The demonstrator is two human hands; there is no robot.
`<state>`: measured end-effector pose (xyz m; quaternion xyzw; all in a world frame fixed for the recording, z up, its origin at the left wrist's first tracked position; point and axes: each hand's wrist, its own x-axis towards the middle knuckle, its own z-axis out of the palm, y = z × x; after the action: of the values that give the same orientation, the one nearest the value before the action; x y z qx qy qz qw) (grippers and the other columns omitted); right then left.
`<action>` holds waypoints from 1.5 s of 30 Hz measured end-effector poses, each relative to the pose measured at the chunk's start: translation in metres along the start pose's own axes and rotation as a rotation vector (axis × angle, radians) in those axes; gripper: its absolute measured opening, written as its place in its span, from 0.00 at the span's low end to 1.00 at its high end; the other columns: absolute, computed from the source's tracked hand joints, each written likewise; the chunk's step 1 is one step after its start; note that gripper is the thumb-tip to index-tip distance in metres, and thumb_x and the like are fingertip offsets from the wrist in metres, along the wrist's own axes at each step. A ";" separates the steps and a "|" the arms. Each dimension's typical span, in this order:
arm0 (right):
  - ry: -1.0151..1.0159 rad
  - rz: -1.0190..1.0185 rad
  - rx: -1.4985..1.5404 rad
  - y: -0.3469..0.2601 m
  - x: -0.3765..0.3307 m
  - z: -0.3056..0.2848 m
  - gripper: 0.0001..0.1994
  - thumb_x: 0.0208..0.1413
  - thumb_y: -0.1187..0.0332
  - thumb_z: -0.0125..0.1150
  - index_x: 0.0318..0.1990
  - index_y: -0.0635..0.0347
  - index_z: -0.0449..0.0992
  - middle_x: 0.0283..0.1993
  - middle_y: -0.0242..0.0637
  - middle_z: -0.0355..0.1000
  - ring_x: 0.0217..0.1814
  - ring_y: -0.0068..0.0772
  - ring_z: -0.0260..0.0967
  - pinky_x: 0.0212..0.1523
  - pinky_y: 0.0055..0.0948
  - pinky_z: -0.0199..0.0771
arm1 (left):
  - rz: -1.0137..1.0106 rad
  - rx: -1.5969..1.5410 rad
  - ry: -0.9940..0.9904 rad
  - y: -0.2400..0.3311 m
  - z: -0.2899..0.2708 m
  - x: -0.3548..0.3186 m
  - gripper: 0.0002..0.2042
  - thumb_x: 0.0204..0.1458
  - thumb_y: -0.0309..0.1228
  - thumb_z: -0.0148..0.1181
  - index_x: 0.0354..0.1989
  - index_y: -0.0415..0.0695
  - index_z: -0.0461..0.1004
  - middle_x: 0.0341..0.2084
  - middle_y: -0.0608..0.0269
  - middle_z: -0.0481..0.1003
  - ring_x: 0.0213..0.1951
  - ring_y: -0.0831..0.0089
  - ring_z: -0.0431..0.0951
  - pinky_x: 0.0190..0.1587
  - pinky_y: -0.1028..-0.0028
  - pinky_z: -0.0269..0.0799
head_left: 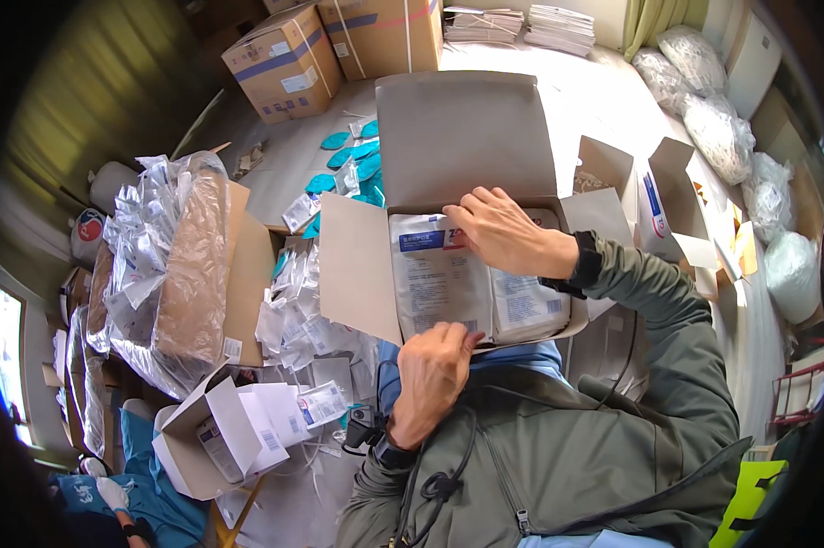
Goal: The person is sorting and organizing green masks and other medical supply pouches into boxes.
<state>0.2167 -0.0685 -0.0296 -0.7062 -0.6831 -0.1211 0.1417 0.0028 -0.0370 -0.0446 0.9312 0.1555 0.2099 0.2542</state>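
An open carton (569, 212) with raised flaps sits in front of me, with two stacks of flat printed packets side by side inside. The left white packet (435, 283) has a blue and red label; beside it lies another packet (529, 301). My right hand (508, 233) reaches across the carton, its bent fingers closed on the far edge of the left packet. At the near edge of that packet my left hand (435, 374) is curled, thumb toward the right. The undersides of the fingers on both hands are hidden.
Loose white packets (302, 310) and teal masks (366, 164) lie to the left, beside a plastic-lined carton (193, 265). A smaller open box (216, 447) stands near left. Another person's gloved hand (112, 494) shows at lower left. Filled clear bags (718, 128) line the right.
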 end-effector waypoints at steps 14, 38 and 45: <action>0.017 0.322 1.012 -0.013 -0.054 -0.071 0.17 0.51 0.71 0.62 0.41 0.67 0.61 0.38 0.46 0.68 0.41 0.35 0.67 0.44 0.28 0.68 | -0.216 -0.974 0.232 -0.010 -0.019 0.062 0.20 0.57 0.37 0.52 0.50 0.33 0.65 0.40 0.55 0.73 0.45 0.72 0.71 0.48 0.75 0.65; 0.266 -0.215 0.211 -0.005 -0.062 -0.082 0.09 0.44 0.68 0.62 0.21 0.63 0.71 0.18 0.34 0.65 0.21 0.36 0.67 0.19 0.29 0.67 | 0.022 -0.497 -0.012 0.032 -0.001 0.083 0.05 0.53 0.25 0.52 0.27 0.40 0.71 0.19 0.61 0.71 0.20 0.73 0.66 0.28 0.78 0.60; 0.569 -0.404 -0.278 -0.025 -0.069 -0.086 0.09 0.44 0.68 0.62 0.23 0.63 0.70 0.19 0.29 0.58 0.19 0.22 0.59 0.18 0.22 0.63 | -0.091 -0.864 0.088 0.025 0.006 0.101 0.10 0.57 0.26 0.49 0.24 0.38 0.69 0.18 0.73 0.65 0.23 0.86 0.60 0.27 0.84 0.57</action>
<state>0.1906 -0.1640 0.0261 -0.5080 -0.7188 -0.4296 0.2019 0.0973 -0.0207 -0.0045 0.7217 0.1051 0.2836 0.6226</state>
